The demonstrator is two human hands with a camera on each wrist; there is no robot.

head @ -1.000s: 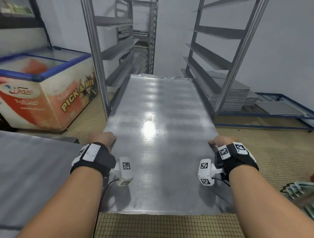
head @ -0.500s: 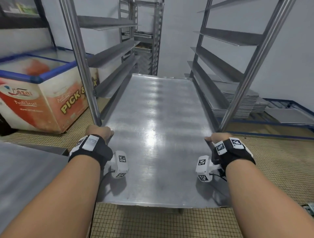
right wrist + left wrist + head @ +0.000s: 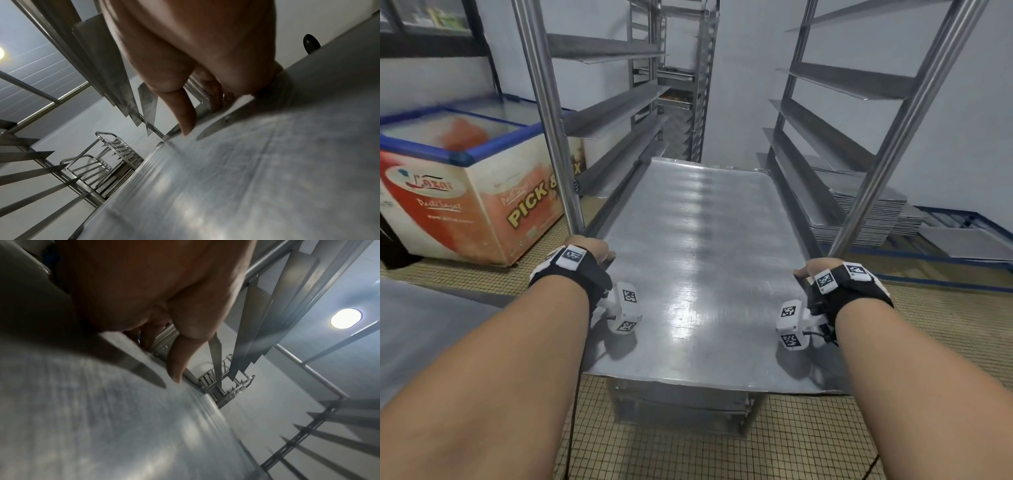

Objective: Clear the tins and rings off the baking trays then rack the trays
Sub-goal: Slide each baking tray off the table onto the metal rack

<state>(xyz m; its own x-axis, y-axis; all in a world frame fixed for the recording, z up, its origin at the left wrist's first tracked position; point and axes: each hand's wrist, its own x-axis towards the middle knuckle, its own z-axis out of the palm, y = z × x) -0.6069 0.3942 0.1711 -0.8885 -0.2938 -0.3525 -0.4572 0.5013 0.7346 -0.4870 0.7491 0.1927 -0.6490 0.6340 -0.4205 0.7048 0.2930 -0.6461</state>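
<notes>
A large bare metal baking tray (image 3: 698, 260) lies lengthwise between the two sides of a steel rack (image 3: 551, 144), its far end well inside. My left hand (image 3: 599, 251) grips the tray's left edge beside the front left post. My right hand (image 3: 810, 270) grips the right edge beside the front right post (image 3: 893, 137). In the left wrist view the thumb (image 3: 180, 356) lies on top of the tray (image 3: 102, 426) with the fingers curled under the edge. In the right wrist view the thumb (image 3: 183, 110) does the same on the tray (image 3: 246, 178). No tins or rings are in view.
Angled runners (image 3: 613, 51) line both sides of the rack above the tray. More trays (image 3: 681, 404) sit racked just below. A chest freezer (image 3: 465, 178) stands to the left, a stack of trays (image 3: 869, 212) on the floor to the right, and a second rack (image 3: 674, 78) behind.
Both hands have pushed the tray forward into the rack. The front posts now stand level with my hands, and I have stepped closer.
</notes>
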